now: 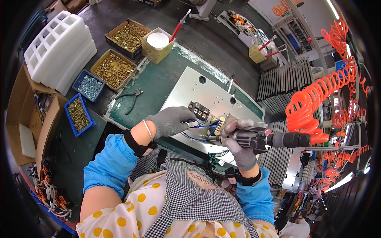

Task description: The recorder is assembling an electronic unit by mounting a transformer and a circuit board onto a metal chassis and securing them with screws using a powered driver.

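Observation:
A silver metal panel (183,89) with round holes lies on the green bench top. On it stands a black terminal block (198,110) with metal contacts. Beside that is a small part with cream-coloured posts (219,124), partly covered by my right glove. My left hand (172,121), in a grey glove, pinches blue wires (193,138) that loop toward the cream posts. My right hand (241,144), also gloved, wraps round a dark power screwdriver (252,139). The tool lies nearly level, its bit pointing left toward the wires. I cannot make out whether the tip touches anything.
An orange coiled hose (307,115) joins the screwdriver's rear. Pliers (132,99) lie on the bench left of the panel. Boxes of brass parts (114,69), blue bins of small hardware (88,85), white foam blocks (59,51) and a carton (51,123) stand leftward.

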The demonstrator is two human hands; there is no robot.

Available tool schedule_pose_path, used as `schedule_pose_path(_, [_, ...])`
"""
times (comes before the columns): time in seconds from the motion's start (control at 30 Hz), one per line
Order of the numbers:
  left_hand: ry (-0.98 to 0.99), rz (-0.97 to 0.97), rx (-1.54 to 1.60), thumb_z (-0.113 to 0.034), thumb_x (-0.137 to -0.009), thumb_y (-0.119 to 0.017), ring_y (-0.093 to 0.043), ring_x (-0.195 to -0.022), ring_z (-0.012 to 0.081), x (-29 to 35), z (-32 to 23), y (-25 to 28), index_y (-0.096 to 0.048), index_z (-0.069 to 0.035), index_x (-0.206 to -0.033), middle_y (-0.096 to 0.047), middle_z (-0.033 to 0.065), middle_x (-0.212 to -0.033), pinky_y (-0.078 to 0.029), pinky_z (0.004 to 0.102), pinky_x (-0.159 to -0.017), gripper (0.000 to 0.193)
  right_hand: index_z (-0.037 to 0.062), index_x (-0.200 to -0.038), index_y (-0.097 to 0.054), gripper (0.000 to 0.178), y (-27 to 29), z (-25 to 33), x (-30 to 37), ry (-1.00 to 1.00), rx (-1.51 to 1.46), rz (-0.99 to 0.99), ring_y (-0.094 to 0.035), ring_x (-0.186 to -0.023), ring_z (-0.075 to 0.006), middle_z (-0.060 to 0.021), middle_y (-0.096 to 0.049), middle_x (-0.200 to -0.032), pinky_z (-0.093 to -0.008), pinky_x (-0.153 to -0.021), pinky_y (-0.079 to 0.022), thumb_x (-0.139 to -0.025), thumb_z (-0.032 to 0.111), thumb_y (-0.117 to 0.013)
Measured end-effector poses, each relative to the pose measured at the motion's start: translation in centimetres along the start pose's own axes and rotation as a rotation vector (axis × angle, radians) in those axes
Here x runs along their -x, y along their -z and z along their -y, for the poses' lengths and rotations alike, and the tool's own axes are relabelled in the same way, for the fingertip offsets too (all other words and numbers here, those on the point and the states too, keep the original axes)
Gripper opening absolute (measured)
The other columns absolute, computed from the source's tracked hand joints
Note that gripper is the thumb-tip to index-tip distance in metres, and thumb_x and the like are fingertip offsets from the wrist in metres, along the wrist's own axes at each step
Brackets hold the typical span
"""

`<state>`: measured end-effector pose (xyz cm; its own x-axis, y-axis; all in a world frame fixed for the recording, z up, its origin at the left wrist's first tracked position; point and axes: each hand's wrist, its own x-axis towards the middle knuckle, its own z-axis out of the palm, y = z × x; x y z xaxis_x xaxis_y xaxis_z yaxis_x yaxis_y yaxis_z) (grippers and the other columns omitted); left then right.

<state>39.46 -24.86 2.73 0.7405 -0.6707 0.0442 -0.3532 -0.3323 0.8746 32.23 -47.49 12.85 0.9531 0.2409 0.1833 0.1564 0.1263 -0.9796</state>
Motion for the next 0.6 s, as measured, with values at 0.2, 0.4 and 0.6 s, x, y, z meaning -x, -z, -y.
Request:
schedule_pose_path(0.2, [0.018,0.025,-0.028,-0.009,-0.08,-0.062,-0.059,-0.101,0.0286,-0.2,-0.5,0.2,-0.062,-0.006,-0.112,-0.061,0.0124,-0.108,-0.048,0.0354,-0.089,0.032,0.0113,-0.12,-0.047,0.051,-0.3,0.3,-0.5,-0.023,-0.059,0.033,-0.058,-0.092,-0.0184,-0.0097,-0.057,-0.102,-0.0354,-0.085,-0.051,-0.077,-0.008,-0.065])
schedule_pose_path(0.4, [0.04,0.006,-0.066,-0.01,-0.08,-0.062,-0.059,-0.102,0.0293,-0.3,-0.9,0.2,-0.062,-0.007,-0.113,-0.061,0.0125,-0.109,-0.048,0.036,-0.09,0.033,0.0096,-0.121,-0.048,0.052,0.4,0.3,-0.7,0.043,0.0,0.138,-0.058,-0.095,-0.0178,-0.0097,-0.057,-0.104,-0.0334,-0.086,-0.05,-0.076,-0.01,-0.065])
schedule_pose_path(0.6, [0.067,0.008,-0.057,-0.01,-0.079,-0.062,-0.059,-0.102,0.0294,-0.3,-1.0,0.1,-0.063,-0.008,-0.113,-0.061,0.0126,-0.109,-0.047,0.0363,-0.091,0.033,0.0085,-0.117,-0.049,0.049,-0.1,0.4,-1.0,-0.007,-0.029,0.088,-0.059,-0.094,-0.0167,-0.0085,-0.058,-0.102,-0.0323,-0.085,-0.051,-0.075,-0.011,-0.066])
